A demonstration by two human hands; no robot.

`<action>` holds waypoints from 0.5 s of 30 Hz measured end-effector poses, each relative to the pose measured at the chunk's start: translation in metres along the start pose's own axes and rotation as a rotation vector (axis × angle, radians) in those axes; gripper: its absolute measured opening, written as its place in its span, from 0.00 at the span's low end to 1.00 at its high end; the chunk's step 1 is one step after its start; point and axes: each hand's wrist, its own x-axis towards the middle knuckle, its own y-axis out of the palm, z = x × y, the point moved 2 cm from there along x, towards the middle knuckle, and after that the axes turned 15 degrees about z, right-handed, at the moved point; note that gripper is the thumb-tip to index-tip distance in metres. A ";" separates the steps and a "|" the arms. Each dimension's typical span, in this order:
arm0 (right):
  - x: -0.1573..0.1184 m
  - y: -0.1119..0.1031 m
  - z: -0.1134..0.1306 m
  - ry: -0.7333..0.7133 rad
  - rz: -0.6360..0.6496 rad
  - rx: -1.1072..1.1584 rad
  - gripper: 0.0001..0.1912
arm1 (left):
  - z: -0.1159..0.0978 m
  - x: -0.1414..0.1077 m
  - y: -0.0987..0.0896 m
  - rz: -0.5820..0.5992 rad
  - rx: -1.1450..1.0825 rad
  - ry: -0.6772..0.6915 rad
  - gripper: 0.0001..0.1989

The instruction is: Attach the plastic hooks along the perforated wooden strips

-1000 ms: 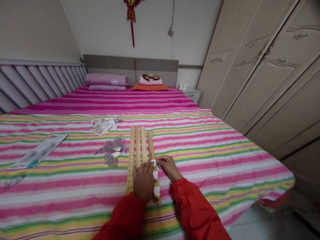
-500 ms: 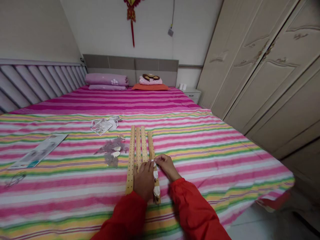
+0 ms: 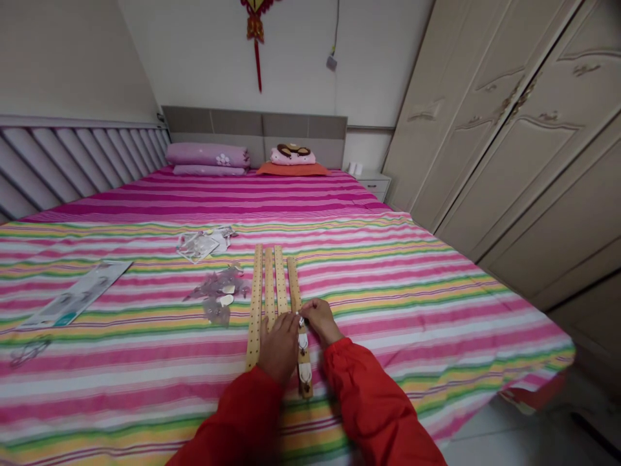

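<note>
A narrow wooden strip with holes (image 3: 294,285) lies lengthwise on the bed, with white looped pieces (image 3: 305,371) in a row along its near part. At the strip's middle, my right hand (image 3: 319,318) pinches a small white piece (image 3: 299,314) between thumb and fingertips. My left hand (image 3: 280,343) is palm down across the strips, its fingertips meeting the right ones at that piece. Its thumb is hidden. Three more perforated wooden strips (image 3: 255,310) lie side by side at the left, partly under my left hand.
Left of the strips lies a pile of translucent lilac pieces (image 3: 218,288), with clear packets and white cards (image 3: 198,246) behind it. Farther left are a flat printed package (image 3: 80,294) and a thin wiry item (image 3: 30,349). Folded bedding (image 3: 208,155) sits by the headboard.
My right hand has shifted slightly left and down around the white piece. My left hand's fingers have drawn back a little, and more of the white pieces shows.
</note>
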 end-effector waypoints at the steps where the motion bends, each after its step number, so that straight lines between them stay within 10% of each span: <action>1: -0.001 0.000 0.001 -0.007 0.006 0.008 0.06 | 0.001 0.000 0.000 -0.006 -0.015 0.006 0.22; 15: -0.016 0.000 0.006 -0.123 0.019 -0.037 0.12 | -0.002 0.007 -0.011 0.079 -0.236 -0.102 0.30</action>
